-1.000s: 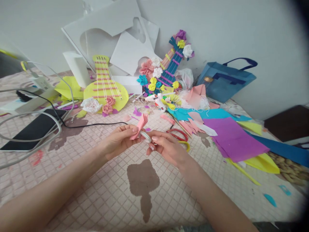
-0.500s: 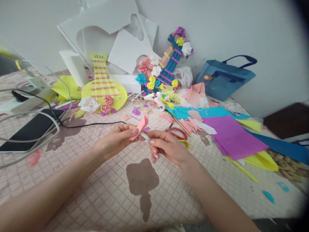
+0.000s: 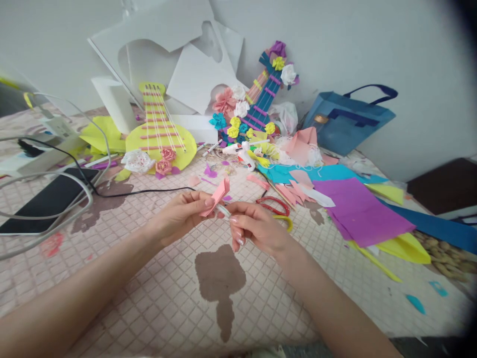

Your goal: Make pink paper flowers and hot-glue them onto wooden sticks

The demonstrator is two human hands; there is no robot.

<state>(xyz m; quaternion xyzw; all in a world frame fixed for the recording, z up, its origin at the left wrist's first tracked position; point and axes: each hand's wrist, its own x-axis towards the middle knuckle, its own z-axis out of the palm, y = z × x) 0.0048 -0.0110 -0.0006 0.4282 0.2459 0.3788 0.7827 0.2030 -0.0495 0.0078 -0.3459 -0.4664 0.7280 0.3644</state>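
Observation:
My left hand point(image 3: 182, 215) pinches a folded pink paper piece point(image 3: 217, 196) between thumb and fingers, above the tiled table surface point(image 3: 156, 298). My right hand point(image 3: 257, 228) is closed beside it, fingers curled around a small white roll point(image 3: 224, 211), perhaps tape, that touches the pink paper's lower end. Both hands meet at the middle of the view. Red-handled scissors point(image 3: 274, 205) lie just beyond my right hand.
Sheets of purple point(image 3: 357, 211), teal and yellow paper lie at the right. A yellow paper guitar point(image 3: 160, 136), a blue guitar with paper flowers point(image 3: 261, 102), a glue gun point(image 3: 244, 154) and white boards stand behind. A phone point(image 3: 44, 201) and cables lie left; a blue bag point(image 3: 346, 122) at back right.
My right hand's fingers have curled tighter around the white roll and drawn closer to the pink paper. The view shifted slightly downward since one second ago.

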